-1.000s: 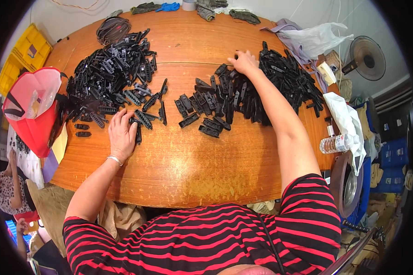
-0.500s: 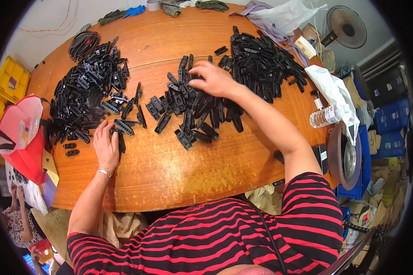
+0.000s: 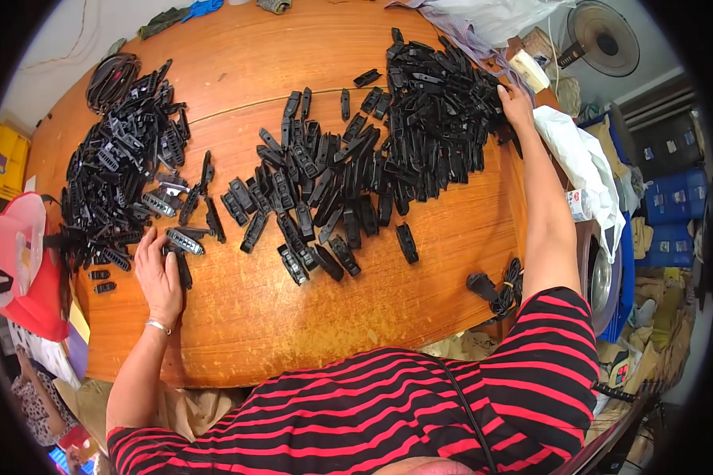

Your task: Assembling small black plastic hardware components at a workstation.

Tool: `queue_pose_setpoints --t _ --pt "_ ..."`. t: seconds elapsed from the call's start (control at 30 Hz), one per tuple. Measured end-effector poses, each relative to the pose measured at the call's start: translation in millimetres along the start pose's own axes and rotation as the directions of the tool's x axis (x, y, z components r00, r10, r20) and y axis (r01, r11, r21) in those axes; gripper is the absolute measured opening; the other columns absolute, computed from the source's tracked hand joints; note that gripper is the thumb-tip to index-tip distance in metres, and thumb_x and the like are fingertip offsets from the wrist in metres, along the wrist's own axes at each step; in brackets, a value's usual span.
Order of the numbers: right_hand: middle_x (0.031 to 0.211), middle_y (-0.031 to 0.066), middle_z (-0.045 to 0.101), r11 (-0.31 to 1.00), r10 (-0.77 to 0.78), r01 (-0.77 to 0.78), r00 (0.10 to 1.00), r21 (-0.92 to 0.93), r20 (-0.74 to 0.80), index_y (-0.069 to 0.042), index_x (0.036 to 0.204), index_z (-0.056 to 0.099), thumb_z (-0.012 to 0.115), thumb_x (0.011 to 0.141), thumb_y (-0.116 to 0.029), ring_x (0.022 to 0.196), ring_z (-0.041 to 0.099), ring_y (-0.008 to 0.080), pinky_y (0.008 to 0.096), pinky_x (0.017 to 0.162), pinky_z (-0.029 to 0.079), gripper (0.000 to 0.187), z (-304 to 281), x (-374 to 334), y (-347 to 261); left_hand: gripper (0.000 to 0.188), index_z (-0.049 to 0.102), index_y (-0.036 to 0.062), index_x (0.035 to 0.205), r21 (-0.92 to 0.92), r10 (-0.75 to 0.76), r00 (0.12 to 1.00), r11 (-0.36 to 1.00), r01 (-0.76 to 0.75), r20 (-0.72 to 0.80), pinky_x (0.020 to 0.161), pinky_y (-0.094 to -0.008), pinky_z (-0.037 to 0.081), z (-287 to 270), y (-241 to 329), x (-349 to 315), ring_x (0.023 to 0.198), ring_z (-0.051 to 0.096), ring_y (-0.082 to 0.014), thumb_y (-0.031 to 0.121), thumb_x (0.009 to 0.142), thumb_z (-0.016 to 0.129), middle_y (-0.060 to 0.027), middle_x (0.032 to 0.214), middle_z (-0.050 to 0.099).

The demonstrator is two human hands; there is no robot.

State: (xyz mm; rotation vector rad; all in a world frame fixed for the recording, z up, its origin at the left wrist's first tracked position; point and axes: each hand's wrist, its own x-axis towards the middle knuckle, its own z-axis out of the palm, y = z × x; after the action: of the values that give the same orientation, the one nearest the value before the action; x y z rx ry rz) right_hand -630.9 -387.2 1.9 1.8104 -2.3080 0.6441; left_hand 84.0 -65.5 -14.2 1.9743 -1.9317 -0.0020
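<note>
On my head view, the left hand (image 3: 158,275) lies on the wooden surface (image 3: 293,332), fingers loosely spread and open, just beside a few black plastic parts (image 3: 186,241) near the left pile (image 3: 111,174). The right hand (image 3: 515,106) is at the outer edge of the right pile (image 3: 444,119) — I cannot tell whether its fingers grip anything. More such parts lie scattered between the piles. I see printed labels on the bottle (image 3: 577,204) and the blue bins (image 3: 684,210) — too small for me to read.
</note>
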Motion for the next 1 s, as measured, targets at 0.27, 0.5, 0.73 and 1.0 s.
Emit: queue_pose_setpoints --t 0.27,0.5,0.73,1.0 --pt "0.136 0.0148 0.055 0.962 0.242 -0.266 0.930 0.054 0.275 -0.021 0.134 0.057 0.043 0.081 -0.075 0.128 0.048 0.0367 0.0494 0.107 0.034 0.076 28.8 -6.1 4.3 0.034 0.052 0.0037 0.124 -0.020 -0.005 1.000 1.000 0.005 0.016 0.110 -0.0451 0.025 2.6 -3.0 -1.5 0.131 0.037 -0.0331 0.024 0.097 0.044 -0.0150 0.141 0.043" --pt "0.120 0.0233 0.063 0.854 0.013 -0.110 0.982 0.509 0.190 -0.002 0.124 0.060 0.056 0.085 -0.058 0.113 0.059 0.0359 0.0403 0.096 0.044 0.068 11.7 -71.4 -79.5 0.036 0.052 0.0037 0.125 0.007 0.007 1.000 1.000 -0.007 0.006 0.110 -0.0442 0.024 5.6 -5.5 0.8 0.132 0.036 -0.0321 0.026 0.099 0.041 -0.0148 0.142 0.043" --pt "0.124 0.0135 0.063 0.708 -0.327 0.020 0.895 0.706 0.303 -0.007 0.128 0.060 0.058 0.093 -0.045 0.117 0.056 0.0227 0.0328 0.100 0.041 0.052 -25.2 -123.6 -126.8 0.035 0.052 0.0034 0.124 -0.030 0.029 1.000 0.999 -0.029 0.002 0.111 -0.0442 0.024 8.2 -8.2 1.6 0.133 0.036 -0.0315 0.025 0.098 0.041 -0.0143 0.142 0.044" --pt "0.126 0.0187 0.060 0.836 0.480 -0.491 0.871 -0.245 -0.108 -0.016 0.123 0.065 0.051 0.092 -0.047 0.118 0.055 0.0391 0.0491 0.098 0.044 0.045 -25.9 -76.7 37.3 0.035 0.052 0.0034 0.124 -0.002 0.006 1.000 1.000 -0.006 0.003 0.111 -0.0442 0.024 2.6 -6.7 -1.1 0.133 0.036 -0.0317 0.023 0.098 0.041 -0.0148 0.142 0.043"
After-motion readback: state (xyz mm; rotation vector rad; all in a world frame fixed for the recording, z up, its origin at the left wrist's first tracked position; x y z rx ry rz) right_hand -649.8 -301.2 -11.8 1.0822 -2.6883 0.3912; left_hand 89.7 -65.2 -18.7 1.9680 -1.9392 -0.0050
